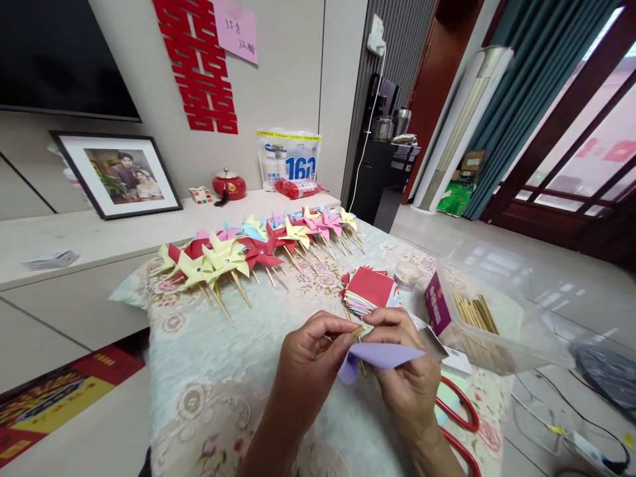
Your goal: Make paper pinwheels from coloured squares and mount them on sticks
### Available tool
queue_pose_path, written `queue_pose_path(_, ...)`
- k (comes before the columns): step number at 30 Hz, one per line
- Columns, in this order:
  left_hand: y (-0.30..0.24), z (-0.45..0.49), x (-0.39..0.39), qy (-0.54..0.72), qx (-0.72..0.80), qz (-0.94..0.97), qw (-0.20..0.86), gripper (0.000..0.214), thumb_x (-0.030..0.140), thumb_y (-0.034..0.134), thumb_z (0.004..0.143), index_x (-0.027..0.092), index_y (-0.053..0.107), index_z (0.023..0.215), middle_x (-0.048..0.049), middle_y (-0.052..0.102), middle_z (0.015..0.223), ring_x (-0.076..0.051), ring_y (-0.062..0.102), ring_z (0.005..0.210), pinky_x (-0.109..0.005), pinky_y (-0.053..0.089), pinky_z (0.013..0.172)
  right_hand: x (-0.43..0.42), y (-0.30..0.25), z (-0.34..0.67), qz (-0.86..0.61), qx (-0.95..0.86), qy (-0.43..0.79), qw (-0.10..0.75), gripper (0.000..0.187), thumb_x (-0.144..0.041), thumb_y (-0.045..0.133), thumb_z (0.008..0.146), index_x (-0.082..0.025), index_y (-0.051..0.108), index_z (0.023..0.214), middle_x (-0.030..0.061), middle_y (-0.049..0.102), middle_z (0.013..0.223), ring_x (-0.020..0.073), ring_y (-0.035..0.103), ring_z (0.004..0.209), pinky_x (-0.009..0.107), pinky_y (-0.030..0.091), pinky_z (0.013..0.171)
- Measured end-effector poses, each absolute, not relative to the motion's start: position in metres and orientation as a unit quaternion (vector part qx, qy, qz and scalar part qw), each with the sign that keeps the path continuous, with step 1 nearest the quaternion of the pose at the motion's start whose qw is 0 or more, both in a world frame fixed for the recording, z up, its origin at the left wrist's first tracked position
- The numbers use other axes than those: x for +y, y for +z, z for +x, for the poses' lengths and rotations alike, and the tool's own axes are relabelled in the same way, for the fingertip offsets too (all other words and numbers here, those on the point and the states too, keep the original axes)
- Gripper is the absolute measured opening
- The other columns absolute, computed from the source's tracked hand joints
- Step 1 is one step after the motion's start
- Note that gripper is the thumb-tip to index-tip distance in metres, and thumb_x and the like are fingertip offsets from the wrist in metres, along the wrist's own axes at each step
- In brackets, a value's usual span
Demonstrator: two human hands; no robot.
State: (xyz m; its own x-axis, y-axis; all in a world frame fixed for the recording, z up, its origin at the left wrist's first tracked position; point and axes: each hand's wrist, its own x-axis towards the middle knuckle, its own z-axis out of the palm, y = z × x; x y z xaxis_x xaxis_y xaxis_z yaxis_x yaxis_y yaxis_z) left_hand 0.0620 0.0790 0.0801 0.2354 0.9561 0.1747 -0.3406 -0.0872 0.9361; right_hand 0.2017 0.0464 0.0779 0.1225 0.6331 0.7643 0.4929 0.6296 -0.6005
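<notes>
My left hand [318, 351] pinches the end of a thin wooden stick [357, 330] between thumb and fingers. Close against it, my right hand [405, 371] is closed on a purple paper piece [385, 355] that is bent into a curve, its folds meeting near the stick. A small shiny bit shows between the fingertips, too small to name. Just beyond the hands lies a stack of coloured paper squares [370, 286], a red one on top. Finished paper pinwheels [261, 250] on sticks lie in rows across the far side of the cloth-covered table [223, 358].
Right of my hands stands a clear plastic box [497, 351] with several wooden sticks [476, 313]. Red-handled scissors [462, 407] lie by my right forearm. A small round container [407, 273] sits behind the box. The cabinet top [199, 215] borders the table's far side.
</notes>
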Motion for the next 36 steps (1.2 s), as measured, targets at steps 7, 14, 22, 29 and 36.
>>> queue_pose_path(7, 0.0771, 0.0615, 0.0796, 0.547, 0.296, 0.533, 0.574, 0.012, 0.03, 0.076, 0.081, 0.018, 0.08, 0.082, -0.0062, 0.068, 0.082, -0.018, 0.065, 0.077, -0.026, 0.052, 0.069, 0.0456, 0.0785, 0.2012, -0.432, -0.655, 0.046, 0.619, 0.017, -0.007, 0.063, 0.085, -0.022, 0.071, 0.081, 0.0041, 0.066, 0.091, 0.0192, 0.063, 0.088, 0.032, 0.05, 0.075)
queue_pose_path(14, 0.0719, 0.062, 0.0791, 0.554, 0.29, 0.521, 0.58, 0.011, 0.03, 0.077, 0.08, 0.019, 0.079, 0.082, -0.0053, 0.067, 0.082, -0.017, 0.065, 0.076, -0.026, 0.051, 0.069, 0.045, 0.0748, 0.202, -0.435, -0.66, 0.027, 0.612, 0.016, -0.008, 0.063, 0.087, -0.022, 0.07, 0.085, 0.004, 0.064, 0.095, 0.0181, 0.061, 0.089, 0.032, 0.049, 0.079)
queue_pose_path(22, 0.0707, 0.0618, 0.079, 0.54, 0.282, 0.508, 0.61, 0.01, 0.029, 0.076, 0.081, 0.02, 0.08, 0.084, -0.0045, 0.067, 0.082, -0.016, 0.063, 0.073, -0.025, 0.05, 0.067, 0.0456, 0.0748, 0.2023, -0.438, -0.662, 0.026, 0.608, 0.016, -0.009, 0.062, 0.088, -0.022, 0.07, 0.086, 0.0036, 0.064, 0.094, 0.0179, 0.062, 0.089, 0.032, 0.048, 0.081)
queue_pose_path(29, 0.0717, 0.0608, 0.08, 0.55, 0.285, 0.537, 0.573, 0.01, 0.03, 0.075, 0.084, 0.021, 0.079, 0.085, -0.0043, 0.066, 0.082, -0.015, 0.063, 0.075, -0.026, 0.049, 0.068, 0.0451, 0.0757, 0.2022, -0.438, -0.663, 0.024, 0.607, 0.014, -0.011, 0.063, 0.089, -0.022, 0.07, 0.085, 0.0032, 0.063, 0.095, 0.017, 0.061, 0.089, 0.031, 0.048, 0.08)
queue_pose_path(36, 0.0702, 0.0601, 0.0821, 0.547, 0.282, 0.561, 0.553, 0.011, 0.028, 0.071, 0.086, 0.02, 0.078, 0.086, -0.0038, 0.065, 0.082, -0.016, 0.063, 0.075, -0.026, 0.049, 0.068, 0.0439, 0.0763, 0.2017, -0.435, -0.661, 0.027, 0.611, 0.014, -0.009, 0.063, 0.088, -0.022, 0.069, 0.085, 0.0028, 0.063, 0.095, 0.0165, 0.061, 0.089, 0.03, 0.048, 0.081)
